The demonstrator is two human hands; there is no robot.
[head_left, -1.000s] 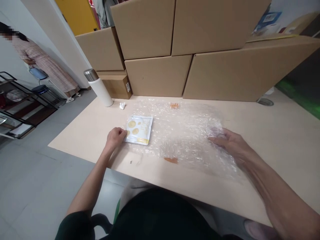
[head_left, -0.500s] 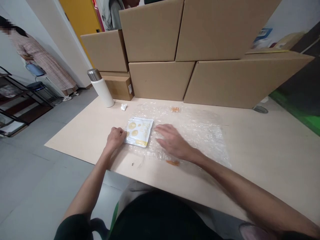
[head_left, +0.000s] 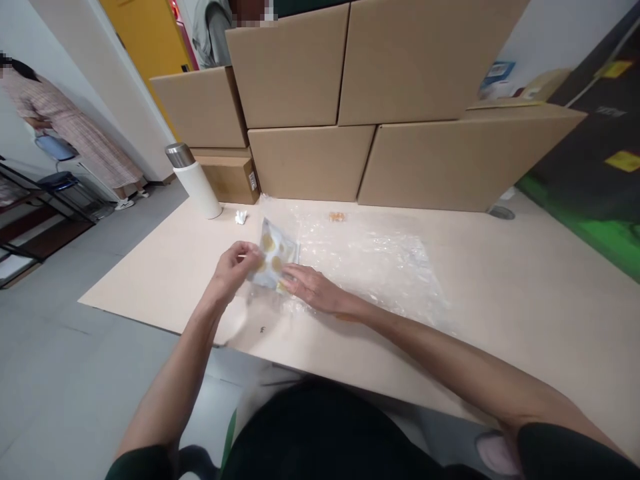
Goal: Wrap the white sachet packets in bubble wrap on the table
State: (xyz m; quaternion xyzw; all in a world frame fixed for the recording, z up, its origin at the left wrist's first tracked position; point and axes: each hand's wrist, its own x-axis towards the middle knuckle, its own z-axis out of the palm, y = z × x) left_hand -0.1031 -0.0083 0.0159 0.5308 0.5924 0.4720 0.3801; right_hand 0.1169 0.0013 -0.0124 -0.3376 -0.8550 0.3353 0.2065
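Observation:
A white packet with yellow round prints (head_left: 274, 248) is raised at its left side and tilted above the bubble wrap. My left hand (head_left: 233, 268) pinches the packet's left edge between thumb and fingers. Across its lower right part lie the stretched fingers of my right hand (head_left: 316, 289), touching the surface. Beneath and to the right, a sheet of clear bubble wrap (head_left: 363, 263) is spread on the table (head_left: 165, 267). Orange-brown tape (head_left: 337, 217) shows at the wrap's far edge. My right hand partly hides the packet's lower right corner.
Cardboard boxes (head_left: 310, 163) are stacked along the table's back. A white bottle with a steel cap (head_left: 197, 190) stands at the back left, near a crumpled white scrap (head_left: 241, 217). One person (head_left: 83, 127) stands at far left; another's sleeve (head_left: 215, 33) shows behind the boxes.
The packet lay flat on the wrap; its left side is now lifted and tilted. My right hand has moved left from beside the packet onto it. The view has shifted slightly.

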